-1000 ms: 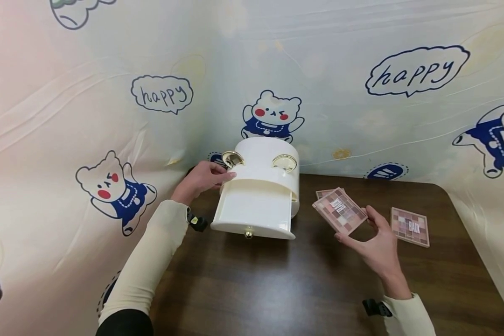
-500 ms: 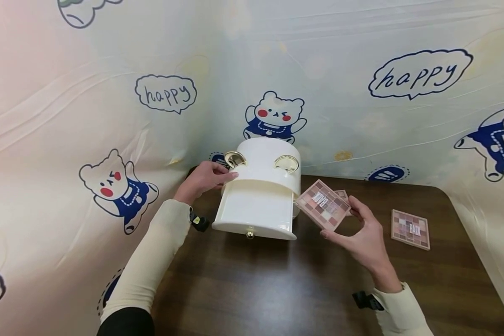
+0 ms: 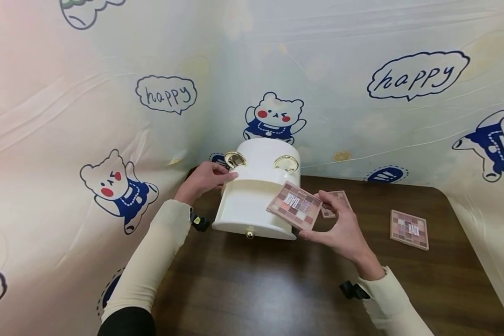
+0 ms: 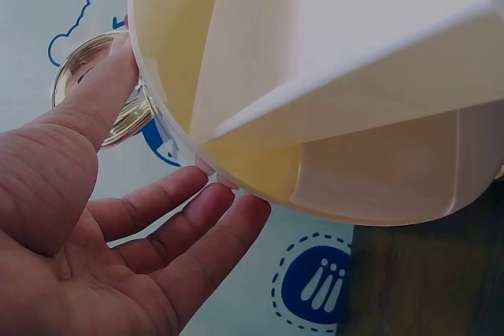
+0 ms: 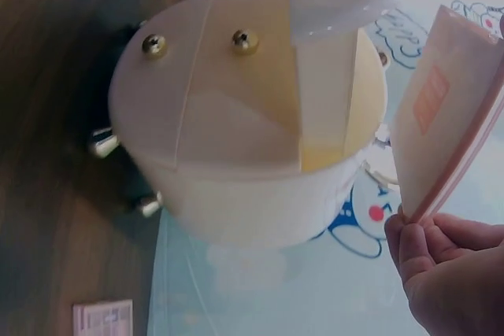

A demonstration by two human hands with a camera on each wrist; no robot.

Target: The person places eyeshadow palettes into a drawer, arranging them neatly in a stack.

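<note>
A white round-topped drawer box [image 3: 266,161] stands at the back of the table with its top drawer [image 3: 245,205] pulled out. My left hand [image 3: 203,181] holds the box's left side; in the left wrist view its thumb and fingertips touch the outside near the rim. With thumb and fingers, my right hand [image 3: 344,233] pinches a pink checkered eyeshadow palette [image 3: 295,205] by its edges. The palette is tilted and, in the head view, overlaps the drawer's right part. Part of the drawer's inside is hidden behind it.
Right of the box a palette [image 3: 340,199] lies partly behind my right hand. Farther right rests another palette [image 3: 409,229]. Two gold rings [image 3: 286,164] sit on the box, and a gold knob [image 3: 249,233] is on the drawer front. A patterned cloth [image 3: 340,107] hangs behind.
My right hand has carried the palette leftward from above the table to the drawer's right part, uncovering more of the palette lying behind. The left hand stays on the box.
</note>
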